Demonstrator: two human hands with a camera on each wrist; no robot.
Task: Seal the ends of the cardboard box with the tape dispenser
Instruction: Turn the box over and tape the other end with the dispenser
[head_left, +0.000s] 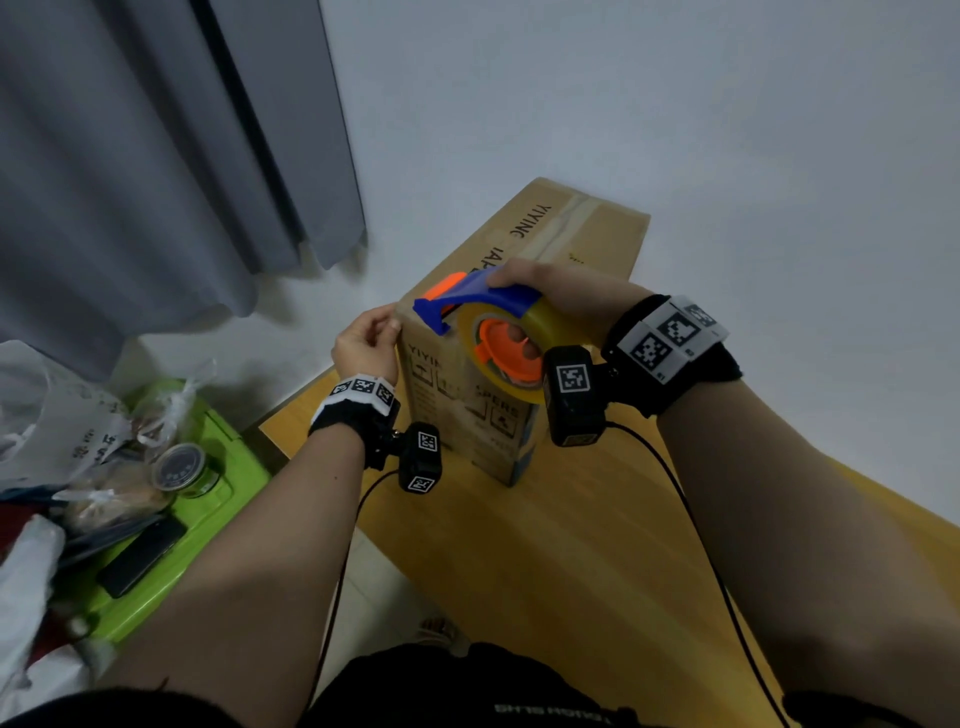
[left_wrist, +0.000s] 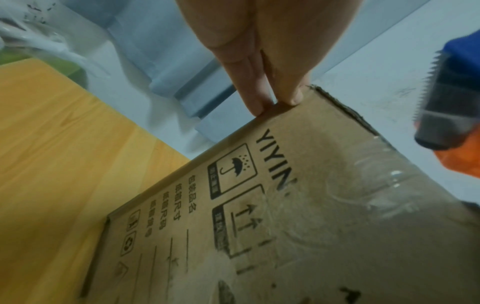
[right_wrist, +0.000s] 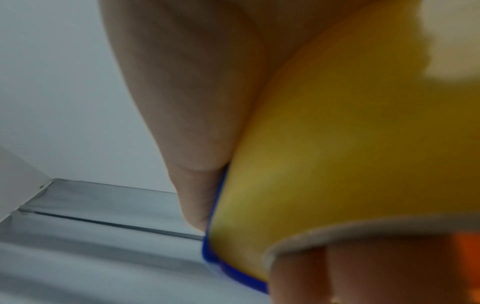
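A: Nearest the viewer, what does each hand do?

B: The left hand (head_left: 365, 347) rests against the upper left corner of the cardboard box (head_left: 462, 395), fingers (left_wrist: 255, 96) straight and touching its top edge. The right hand (head_left: 558, 301) is closed around the tape dispenser (head_left: 493, 332): fingers pass through the orange core, thumb lies on the blue guard.

A: Where is the dispenser relative to the box?

B: Over the near end of the box, its serrated blade (left_wrist: 428, 86) beside the top edge. Clear tape (left_wrist: 384, 185) already covers part of this end face.

A: And beyond?

B: The box lies lengthwise on the wooden table (head_left: 519, 545), its far end towards the white wall (head_left: 675, 104). A grey curtain (head_left: 156, 156) hangs at left.
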